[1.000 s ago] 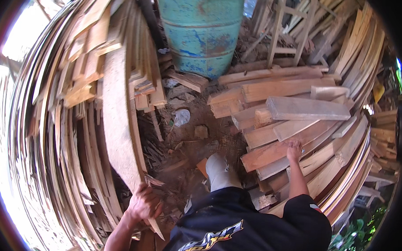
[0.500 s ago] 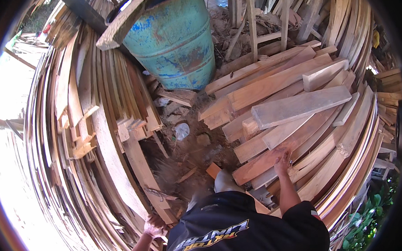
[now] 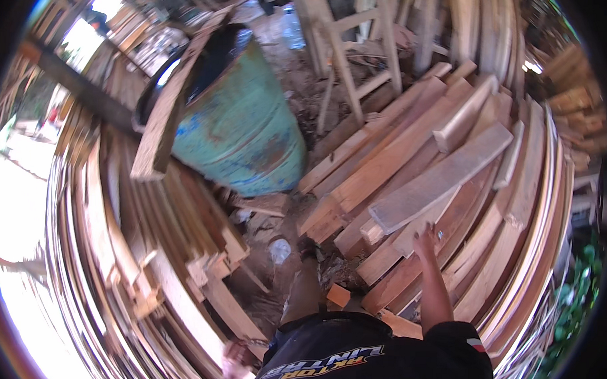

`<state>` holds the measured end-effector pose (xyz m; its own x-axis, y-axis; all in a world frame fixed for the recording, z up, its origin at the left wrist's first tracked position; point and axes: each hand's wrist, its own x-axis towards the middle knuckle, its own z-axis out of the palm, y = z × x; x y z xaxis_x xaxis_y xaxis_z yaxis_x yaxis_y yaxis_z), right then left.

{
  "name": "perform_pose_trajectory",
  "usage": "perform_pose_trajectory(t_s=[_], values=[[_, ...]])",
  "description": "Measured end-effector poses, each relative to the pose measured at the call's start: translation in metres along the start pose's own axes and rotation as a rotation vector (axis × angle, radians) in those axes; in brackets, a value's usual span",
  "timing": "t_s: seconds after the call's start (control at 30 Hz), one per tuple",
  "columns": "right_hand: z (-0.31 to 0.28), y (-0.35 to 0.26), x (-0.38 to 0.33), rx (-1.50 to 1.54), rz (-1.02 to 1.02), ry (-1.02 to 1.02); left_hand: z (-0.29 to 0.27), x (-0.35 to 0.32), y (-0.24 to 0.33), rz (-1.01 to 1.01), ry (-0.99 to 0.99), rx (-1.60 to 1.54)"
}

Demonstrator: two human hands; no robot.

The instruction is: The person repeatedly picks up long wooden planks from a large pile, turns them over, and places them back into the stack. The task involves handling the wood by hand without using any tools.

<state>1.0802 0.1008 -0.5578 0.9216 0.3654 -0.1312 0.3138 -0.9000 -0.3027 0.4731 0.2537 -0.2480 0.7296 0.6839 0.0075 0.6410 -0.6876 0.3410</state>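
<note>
My right hand [image 3: 425,240] is over the pile of cut boards on the right, its fingers apart and nothing held. Just under it lies a reddish-brown plank [image 3: 395,281]; whether they touch is unclear. A greyish thick board [image 3: 444,178] rests slantwise on top of the pile, just beyond that hand. At the lower left, my left hand [image 3: 234,358] is beside a long pale plank [image 3: 185,319] of the left stack. Motion smears its fingers, so its grip cannot be made out.
A rusty blue-green drum [image 3: 242,130] stands ahead, with a rough plank [image 3: 160,124] leaning across its rim. Long boards [image 3: 107,263] are stacked on the left. A wooden frame [image 3: 355,57] stands behind the right pile. Between the piles, a small orange-brown wood block [image 3: 338,295] lies near my feet.
My view has tilted up and turned. One leg has stepped forward between the piles. My right hand has moved farther along the right pile, fingers spreading. My left hand remains by the left stack.
</note>
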Motion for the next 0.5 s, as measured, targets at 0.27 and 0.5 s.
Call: perform_pose_trajectory(t_s=[0.27, 0.5], values=[[-0.051, -0.161, 0.074, 0.071, 0.354, -0.104, -0.003, 0.319, -0.089, -0.053, 0.187, -0.420], [-0.028, -0.175, 0.083, -0.119, 0.497, -0.115, 0.044, 0.424, -0.084, 0.212, -0.306, -0.486]])
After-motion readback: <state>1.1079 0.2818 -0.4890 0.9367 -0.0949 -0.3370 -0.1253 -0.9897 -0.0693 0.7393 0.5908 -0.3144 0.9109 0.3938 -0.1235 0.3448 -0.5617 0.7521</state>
